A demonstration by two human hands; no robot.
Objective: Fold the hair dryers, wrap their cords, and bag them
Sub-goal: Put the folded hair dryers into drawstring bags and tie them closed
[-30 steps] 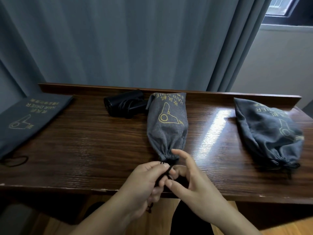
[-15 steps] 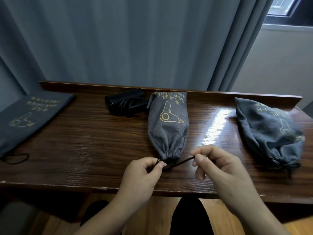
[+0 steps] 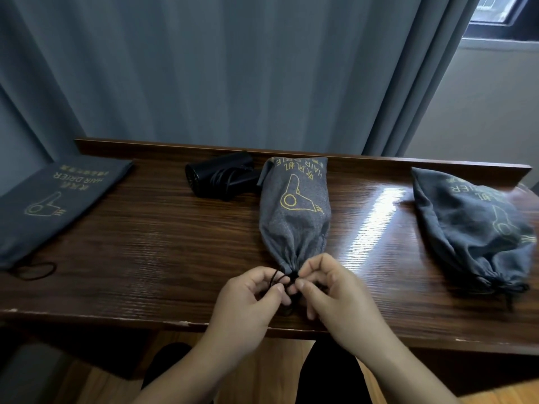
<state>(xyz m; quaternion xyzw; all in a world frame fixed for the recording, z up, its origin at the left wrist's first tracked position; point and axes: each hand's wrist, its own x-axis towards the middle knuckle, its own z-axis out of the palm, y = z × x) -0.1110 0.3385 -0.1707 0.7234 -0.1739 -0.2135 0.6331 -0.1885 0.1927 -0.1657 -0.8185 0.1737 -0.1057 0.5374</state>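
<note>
Tying off the drawstring (image 3: 281, 279) on the middle bag (image 3: 294, 217) is where things sit right now: both hands are together at the gathered neck, left hand (image 3: 248, 298) pinching a black loop of cord, right hand (image 3: 335, 290) pinching the strand right next to it. The bag lies lengthwise on the wooden surface (image 3: 145, 243), neck toward the person and close to the front edge, and it looks filled, so I'd guess a dryer is inside.

What could go sideways, in my opinion:
- The cord is thin and dark, so a loop could slip out of a fingertip pinch and the knot would come undone or never cinch.
- Pulling toward the body could drag the whole bag off the front edge, since nothing is pinning it down.
- A sloppy knot leaves the mouth loose and the dryer could slide out later.

One black hair dryer (image 3: 221, 179) with its cord wrapped round it sits bare at the back, touching the middle bag's far end. The flat empty bag (image 3: 58, 196) on the left, hanging partly off the surface's end, is presumably for it. The bag on the right (image 3: 469, 231) looks full and cinched.

Writing: the left bag reads "HAIR DRIER" in yellow, upside down from here, with a dryer outline and some Chinese characters I can't make out. The middle bag shows "HAIR" plus a partly folded "DRIE", and the right one shows "DRIER".
</note>
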